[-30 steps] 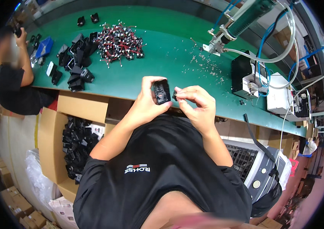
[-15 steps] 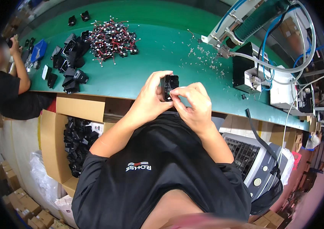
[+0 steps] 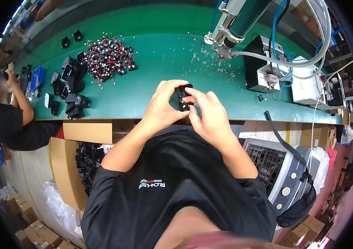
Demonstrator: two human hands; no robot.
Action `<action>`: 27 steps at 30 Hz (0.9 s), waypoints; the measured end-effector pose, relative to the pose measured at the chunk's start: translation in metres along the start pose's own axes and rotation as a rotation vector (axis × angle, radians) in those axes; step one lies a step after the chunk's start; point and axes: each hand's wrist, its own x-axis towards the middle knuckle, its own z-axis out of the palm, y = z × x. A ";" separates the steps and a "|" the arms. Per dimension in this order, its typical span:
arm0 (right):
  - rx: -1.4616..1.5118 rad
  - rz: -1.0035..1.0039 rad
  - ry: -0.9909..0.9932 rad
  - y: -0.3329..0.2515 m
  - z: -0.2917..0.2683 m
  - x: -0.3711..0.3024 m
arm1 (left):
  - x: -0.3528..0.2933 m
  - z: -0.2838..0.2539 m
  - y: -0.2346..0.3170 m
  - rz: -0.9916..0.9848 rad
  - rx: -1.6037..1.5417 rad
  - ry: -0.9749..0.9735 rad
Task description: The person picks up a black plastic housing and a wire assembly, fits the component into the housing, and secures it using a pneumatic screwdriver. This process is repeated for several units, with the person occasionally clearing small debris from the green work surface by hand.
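My left hand (image 3: 159, 105) is closed around a small black plastic housing (image 3: 181, 93), held upright over the front edge of the green table. Its open side faces me, and small white and green bits show near its lower end. The fingers of my right hand (image 3: 210, 114) are bent onto the same housing: the index finger lies at its upper end, another finger reaches inside, and the thumb rests by its lower right edge. My fingertips hide part of the inside, so I cannot make out any small part between them.
A heap of red-and-black wired parts (image 3: 108, 60) lies on the green table (image 3: 155, 58), with black housings (image 3: 74, 81) to its left. Small white pieces (image 3: 203, 56) are scattered below a clamped machine arm (image 3: 230, 37). Nearby are a cardboard box (image 3: 66, 174), an air cooler (image 3: 282, 189) and a co-worker (image 3: 10, 120).
My right hand's fingers have shifted from pinching at the housing's lower part to spreading along it, with the index finger now at its top. The whole view has shifted slightly.
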 end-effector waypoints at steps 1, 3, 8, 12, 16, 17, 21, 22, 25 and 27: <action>-0.096 -0.067 -0.010 0.001 -0.001 0.002 | 0.005 0.001 0.000 -0.059 -0.040 -0.036; -0.168 -0.115 -0.047 0.006 -0.001 0.007 | 0.016 0.000 -0.004 -0.114 -0.084 -0.077; -0.089 -0.044 -0.035 0.012 -0.010 0.031 | 0.046 -0.002 -0.041 0.052 -0.143 -0.165; -0.061 -0.203 0.447 0.023 -0.050 0.070 | 0.071 -0.003 -0.079 0.053 -0.180 -0.238; 0.162 -0.167 0.831 0.006 -0.073 0.144 | 0.076 0.002 -0.099 0.149 -0.121 -0.212; 0.264 -0.113 0.797 0.001 -0.077 0.155 | 0.073 0.004 -0.102 0.135 -0.116 -0.180; 0.411 0.094 0.886 -0.012 -0.065 0.190 | 0.071 0.007 -0.099 0.154 -0.082 -0.164; 0.404 0.096 0.877 -0.003 -0.072 0.190 | 0.071 0.009 -0.100 0.149 -0.092 -0.160; 0.507 -0.048 0.499 0.022 -0.080 0.185 | 0.069 0.011 -0.107 0.120 -0.063 -0.118; 0.546 0.000 0.641 0.020 -0.061 0.179 | 0.069 0.008 -0.111 0.129 -0.019 -0.092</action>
